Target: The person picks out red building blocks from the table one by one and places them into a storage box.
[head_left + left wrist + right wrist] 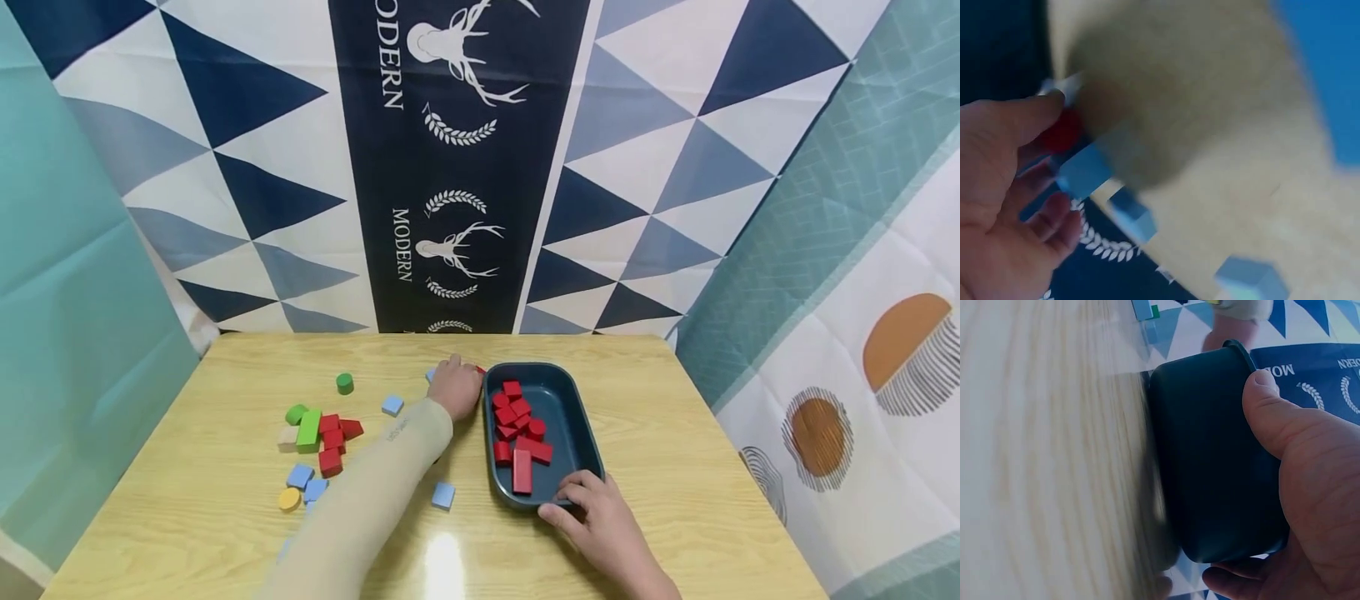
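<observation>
Currently I see the right hand [603, 525] pinching the dark tray [558, 417] by its rim; the left hand [456, 387], fingers bent, meets a red block [1063, 132] beside it, grip too blurred to tell; the sleeve [382, 492] partly hides blue blocks [316, 490].

Forward-down head view, close wrist views

The left sleeve [375, 492] is cream — faintly lettered.

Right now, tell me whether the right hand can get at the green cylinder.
Probably not: the right hand grips the dark-blue tray, and the left forearm lies between that hand and the green cylinder.
</observation>
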